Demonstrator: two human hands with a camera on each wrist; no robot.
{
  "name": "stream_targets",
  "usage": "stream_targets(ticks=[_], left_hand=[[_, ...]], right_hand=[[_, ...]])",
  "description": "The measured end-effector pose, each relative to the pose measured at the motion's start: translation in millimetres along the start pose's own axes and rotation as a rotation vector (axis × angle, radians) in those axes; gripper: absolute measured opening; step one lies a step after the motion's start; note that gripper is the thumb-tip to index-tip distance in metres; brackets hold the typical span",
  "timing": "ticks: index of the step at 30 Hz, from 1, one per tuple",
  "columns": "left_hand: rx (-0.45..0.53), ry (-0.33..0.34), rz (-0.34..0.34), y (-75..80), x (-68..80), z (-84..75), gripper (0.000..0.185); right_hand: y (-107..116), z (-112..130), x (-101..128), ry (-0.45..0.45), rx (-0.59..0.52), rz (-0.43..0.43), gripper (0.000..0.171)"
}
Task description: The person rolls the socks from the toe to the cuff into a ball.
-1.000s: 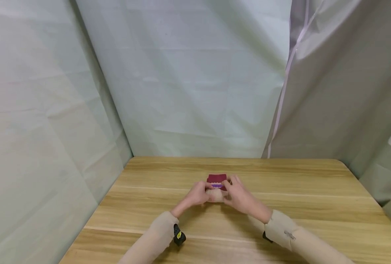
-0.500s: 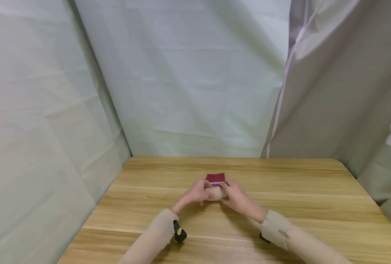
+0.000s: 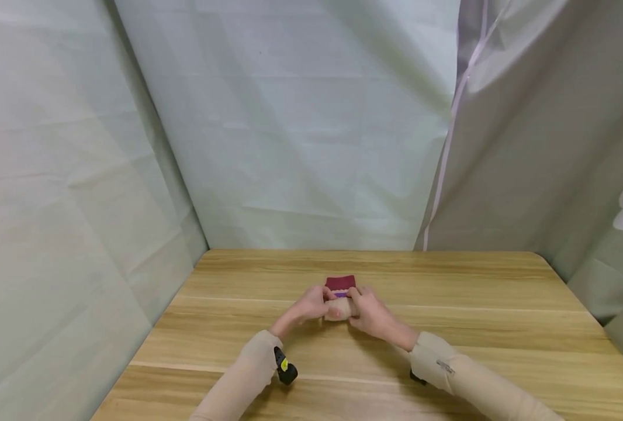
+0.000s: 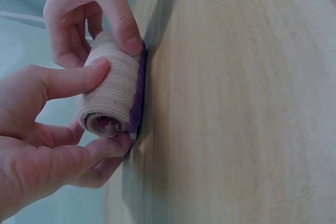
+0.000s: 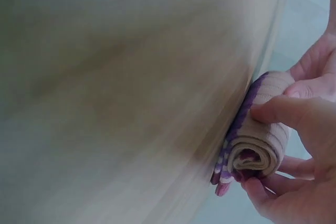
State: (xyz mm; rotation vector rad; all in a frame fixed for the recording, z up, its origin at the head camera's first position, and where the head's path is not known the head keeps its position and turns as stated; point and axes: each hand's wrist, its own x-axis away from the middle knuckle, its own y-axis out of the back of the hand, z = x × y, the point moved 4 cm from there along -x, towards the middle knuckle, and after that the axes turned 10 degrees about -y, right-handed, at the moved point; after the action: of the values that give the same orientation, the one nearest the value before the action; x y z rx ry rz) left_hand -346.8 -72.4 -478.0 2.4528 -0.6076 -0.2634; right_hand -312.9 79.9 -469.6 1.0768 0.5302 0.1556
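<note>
Beige rolled sock [image 3: 339,310] pinched by both hands, left hand [image 3: 311,305], right hand [image 3: 370,314], spiral end visible only from wrists

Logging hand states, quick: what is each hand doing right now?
Left hand: grips one end of the rolled sock on the table.
Right hand: grips the roll's other end.

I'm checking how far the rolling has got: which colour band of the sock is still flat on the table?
The dark red band, lying unrolled beyond the hands. The beige part is wound into a roll that both hands pinch; purple shows at the roll's edge.
</note>
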Motion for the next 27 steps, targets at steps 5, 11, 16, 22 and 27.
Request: stream_targets(ticks=[5,11,16,22,27], left_hand=[[0.01,0.008,-0.016,0.3,1.2,-0.2,0.025],[0.04,0.007,-0.019,1.2,1.6,2.8,0.025],[0.139,-0.005,0.026,1.2,2.0,7.3,0.022],[0.213,-0.013,0.062,0.6,3.1,9.4,0.024],[0.243,0.041,0.043,0.3,5.4,10.0,0.024]], right_hand=[[1,-3,-4,0.042,-0.026,0.048,0.043],[5,-8,-11,0.1,-0.067,0.112,0.036],[7,-9,-14,0.098,-0.109,0.19,0.032],[8,-10,-13,0.058,-0.13,0.255,0.027],[8,-11,-14,0.059,-0.13,0.273,0.023]])
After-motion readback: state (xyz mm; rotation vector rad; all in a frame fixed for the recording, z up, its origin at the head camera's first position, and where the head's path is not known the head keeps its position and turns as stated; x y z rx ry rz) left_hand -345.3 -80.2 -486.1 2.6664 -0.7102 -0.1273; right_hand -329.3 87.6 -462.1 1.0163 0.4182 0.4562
